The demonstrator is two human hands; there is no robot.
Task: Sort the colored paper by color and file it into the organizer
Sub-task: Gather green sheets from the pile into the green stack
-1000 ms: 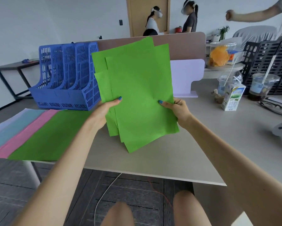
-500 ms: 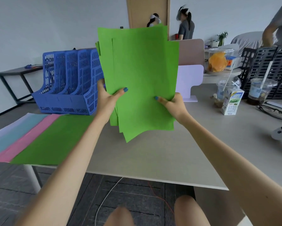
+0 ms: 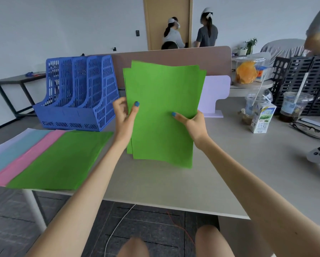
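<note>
Green stack (image 3: pixel 162 112): held upright, just right of the organizer (image 3: pixel 77 93) and nearer the person, broad face toward the camera. Its lower edge hangs close over the desk (image 3: pixel 155 184); I cannot tell if it touches.

Left hand (image 3: pixel 124 117) pinches the stack's left edge, thumb on the front, fingers behind. Right hand (image 3: pixel 194 123) pinches the right edge in the same way. A grip on both sides keeps the limp sheets from folding over. The top corners are slightly staggered, so the upright hold is probably for squaring the stack on the desk before filing.

Organizer stands with its open slots facing up and toward the person. The stack would go in from above, which suits the upright hold. Green not yet filed.

In front of the organizer, overlapping sheets lie flat at the desk's near edge — one green sheet (image 3: pixel 62 158) on top, then pink (image 3: pixel 25 158) and pale blue (image 3: pixel 12 149) strips showing. Probably still to be gathered.

Well right of the organizer: milk carton (image 3: pixel 262 117), not involved.
</note>
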